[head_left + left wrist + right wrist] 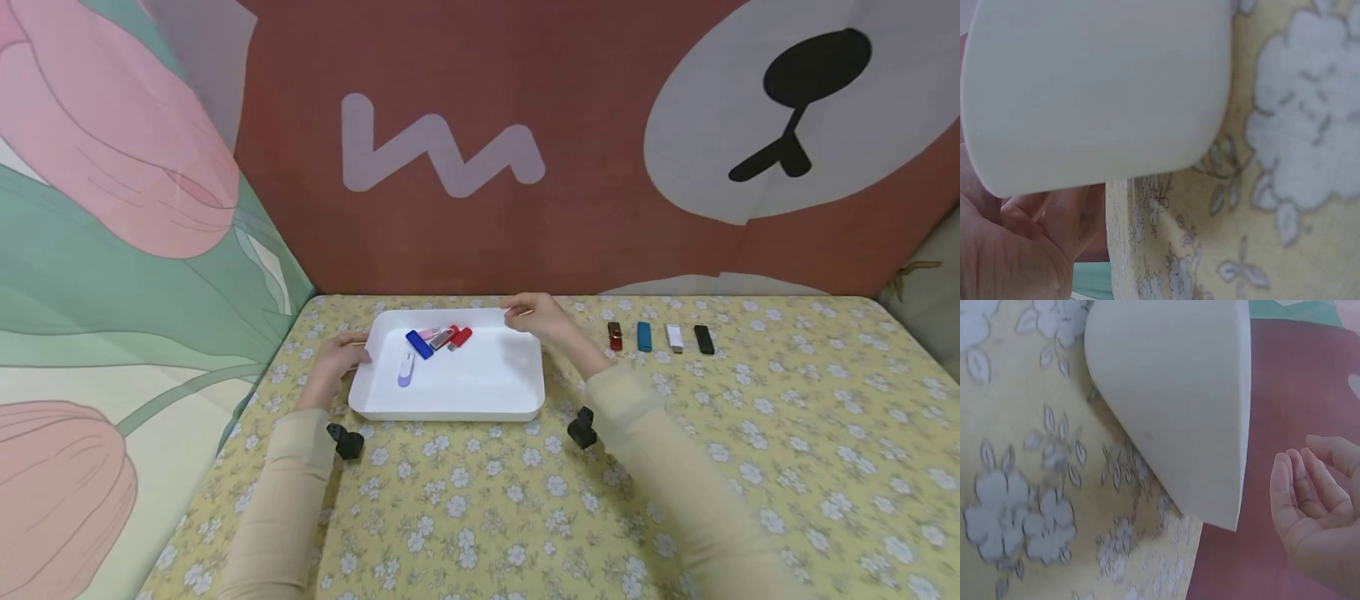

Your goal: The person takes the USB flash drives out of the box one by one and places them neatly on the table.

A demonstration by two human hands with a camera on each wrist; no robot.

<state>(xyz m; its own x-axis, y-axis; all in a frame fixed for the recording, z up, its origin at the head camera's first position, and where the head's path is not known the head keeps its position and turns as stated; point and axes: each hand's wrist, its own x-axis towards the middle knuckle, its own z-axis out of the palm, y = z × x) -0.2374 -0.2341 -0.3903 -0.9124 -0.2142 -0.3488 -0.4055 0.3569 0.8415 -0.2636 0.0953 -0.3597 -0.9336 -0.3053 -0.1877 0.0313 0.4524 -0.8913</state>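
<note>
Illegibly small USB sticks [420,344] in tray [480,387]

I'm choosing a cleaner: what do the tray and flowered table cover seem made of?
The tray looks like smooth plastic, given its even colour and rounded corners. The table cover looks matte, perhaps cloth or vinyl; its print shows no clear weave.
</note>
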